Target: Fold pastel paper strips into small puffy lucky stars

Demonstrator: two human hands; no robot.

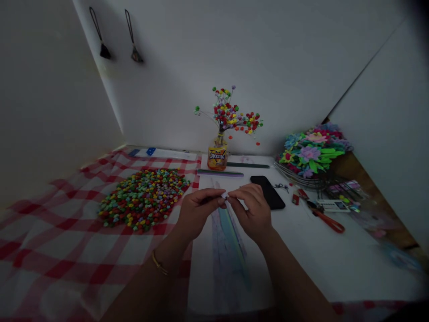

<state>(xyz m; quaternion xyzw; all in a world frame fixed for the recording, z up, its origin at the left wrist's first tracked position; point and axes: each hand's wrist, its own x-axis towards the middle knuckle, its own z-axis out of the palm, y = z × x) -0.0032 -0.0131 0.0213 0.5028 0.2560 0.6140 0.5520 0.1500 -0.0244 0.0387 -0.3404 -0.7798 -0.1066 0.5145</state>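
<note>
My left hand (197,210) and my right hand (252,209) meet at the centre, thumbs and index fingers pinched. Between their fingertips is a small pale lavender paper piece (225,195), mostly covered by the fingers; its exact shape is too small to make out. Below the hands, long paper strips (231,241) in purple, teal and green lie on a white sheet (201,277). To the left, a heap of small folded paper stars (144,199) in red, green, yellow and teal spreads over a red-and-white checked cloth (67,241).
Behind stands a bottle (217,156) holding wire stems topped with coloured stars. A black phone (268,192) lies beyond my right hand. Further right are pliers with orange handles (330,221), small red pieces (296,197) and a basket of fuzzy flowers (310,154). A wall rises behind.
</note>
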